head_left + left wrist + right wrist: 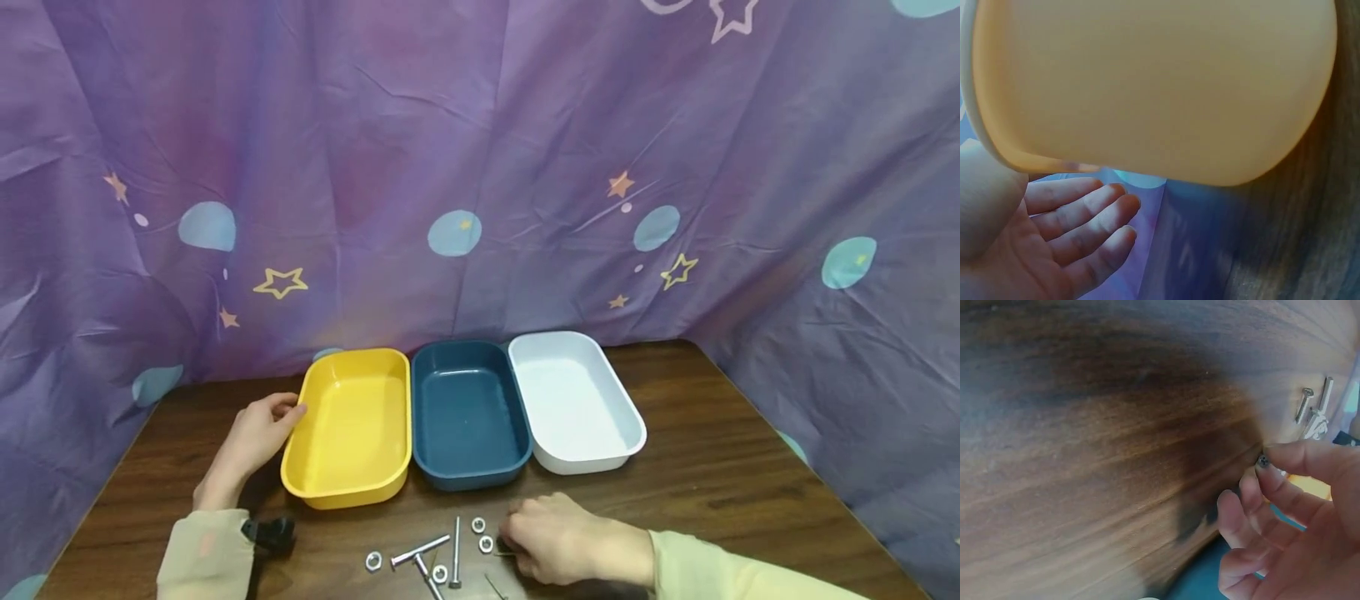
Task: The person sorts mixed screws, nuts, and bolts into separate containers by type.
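Observation:
My left hand (287, 410) rests with relaxed, nearly straight fingers (1094, 215) against the left side of a yellow tray (330, 492), which fills the top of the left wrist view (1160, 87). My right hand (516, 536) is low over the table's front, next to loose metal bolts (420, 550) and washers (486, 543). In the right wrist view its thumb and forefinger pinch a small dark screw (1263, 461) just above the wood, with two bolts (1304, 403) lying beyond.
A dark blue tray (468, 479) and a white tray (592, 458) stand side by side right of the yellow one on a brown wooden table (712, 483). A purple star-patterned cloth (480, 167) walls in the back and sides. A black clip (267, 533) sits by my left sleeve.

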Motion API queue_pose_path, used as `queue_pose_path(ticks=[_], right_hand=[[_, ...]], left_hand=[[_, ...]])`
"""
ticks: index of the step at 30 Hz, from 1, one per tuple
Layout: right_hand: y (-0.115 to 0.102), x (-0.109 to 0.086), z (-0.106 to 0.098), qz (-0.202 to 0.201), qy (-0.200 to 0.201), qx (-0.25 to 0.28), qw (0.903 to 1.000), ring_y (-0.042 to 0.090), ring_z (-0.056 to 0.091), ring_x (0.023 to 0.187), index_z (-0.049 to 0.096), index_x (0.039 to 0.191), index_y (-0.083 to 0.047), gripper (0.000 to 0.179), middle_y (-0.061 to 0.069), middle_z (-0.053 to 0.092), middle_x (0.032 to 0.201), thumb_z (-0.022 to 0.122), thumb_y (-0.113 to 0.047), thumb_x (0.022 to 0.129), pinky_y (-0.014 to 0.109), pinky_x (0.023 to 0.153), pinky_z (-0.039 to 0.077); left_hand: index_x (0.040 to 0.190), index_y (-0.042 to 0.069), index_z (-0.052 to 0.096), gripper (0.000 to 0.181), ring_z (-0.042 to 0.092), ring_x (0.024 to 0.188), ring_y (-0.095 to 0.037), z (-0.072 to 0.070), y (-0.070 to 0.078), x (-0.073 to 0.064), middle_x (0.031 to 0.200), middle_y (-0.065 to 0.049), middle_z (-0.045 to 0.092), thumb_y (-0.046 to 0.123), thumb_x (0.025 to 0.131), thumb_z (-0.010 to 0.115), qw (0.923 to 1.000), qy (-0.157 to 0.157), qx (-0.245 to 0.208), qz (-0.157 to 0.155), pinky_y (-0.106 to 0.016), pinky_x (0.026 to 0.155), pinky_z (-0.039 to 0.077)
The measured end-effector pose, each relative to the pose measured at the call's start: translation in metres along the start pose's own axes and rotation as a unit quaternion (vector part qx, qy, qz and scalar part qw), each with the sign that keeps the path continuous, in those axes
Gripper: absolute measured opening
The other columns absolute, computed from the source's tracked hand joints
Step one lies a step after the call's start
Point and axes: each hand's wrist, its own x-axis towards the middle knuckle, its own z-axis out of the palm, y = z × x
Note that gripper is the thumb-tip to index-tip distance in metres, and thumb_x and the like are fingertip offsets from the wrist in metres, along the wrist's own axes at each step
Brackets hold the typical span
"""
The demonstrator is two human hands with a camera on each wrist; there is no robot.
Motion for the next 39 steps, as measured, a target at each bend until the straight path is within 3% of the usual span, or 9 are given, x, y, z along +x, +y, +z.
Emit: queue_pose_path(ticks=[5,10,15,21,29,39], right_hand=[[-0.001,0.001,-0.002,0.006,-0.013,-0.01,0.9998,0.007,0.043,0.049,0.048,0.062,-0.026,0.032,-0.014,0.043,0.057,0.079,-0.02,0.067,0.028,0.042,0.035],[-0.001,-0.002,-0.012,0.002,-0.016,-0.011,0.9998,0.006,0.043,0.05,0.047,0.061,-0.026,0.033,-0.014,0.044,0.057,0.079,-0.022,0.066,0.028,0.042,0.034],[-0.008,-0.003,-0.033,-0.026,0.006,-0.032,0.9991,0.005,0.049,0.056,0.052,0.066,-0.026,0.027,-0.015,0.048,0.069,0.079,-0.024,0.067,0.027,0.043,0.036],[-0.02,0.006,-0.059,-0.073,0.055,-0.05,0.9946,0.002,0.047,0.058,0.053,0.07,-0.026,0.024,-0.015,0.045,0.069,0.077,-0.022,0.069,0.023,0.044,0.036],[-0.029,0.042,-0.081,-0.089,0.132,-0.031,0.9867,0.003,0.048,0.064,0.054,0.074,-0.025,0.019,-0.015,0.044,0.072,0.073,-0.02,0.074,0.023,0.049,0.041],[-0.034,0.103,-0.073,-0.011,0.175,-0.025,0.9841,0.007,0.053,0.068,0.06,0.081,-0.023,0.013,-0.012,0.052,0.078,0.073,-0.025,0.08,0.028,0.047,0.042]], left_hand=[[0.125,-0.013,0.056,0.046,0.063,0.097,-0.038,0.0,0.001,0.0,0.106,-0.026,0.066,0.026,0.1,0.056,1.0,0.001,-0.001,-0.003,-0.05,0.081,0.051],[0.125,-0.013,0.056,0.044,0.064,0.096,-0.036,0.003,0.001,-0.002,0.106,-0.025,0.067,0.024,0.1,0.056,1.0,0.001,-0.003,-0.009,-0.048,0.08,0.051],[0.124,-0.014,0.055,0.044,0.064,0.094,-0.034,0.005,0.001,-0.002,0.106,-0.026,0.066,0.023,0.1,0.056,0.9999,-0.007,-0.009,-0.01,-0.047,0.079,0.052],[0.124,-0.014,0.055,0.044,0.064,0.095,-0.035,0.005,0.001,-0.002,0.107,-0.027,0.065,0.022,0.1,0.055,0.9998,-0.017,-0.006,-0.011,-0.048,0.08,0.051],[0.125,-0.015,0.053,0.045,0.063,0.093,-0.035,0.001,-0.001,-0.003,0.105,-0.027,0.065,0.023,0.101,0.054,0.9998,-0.013,-0.007,-0.013,-0.047,0.078,0.051],[0.125,-0.013,0.053,0.043,0.063,0.094,-0.036,0.006,-0.003,-0.003,0.104,-0.026,0.065,0.022,0.101,0.054,0.9999,-0.009,-0.006,0.001,-0.049,0.08,0.05]])
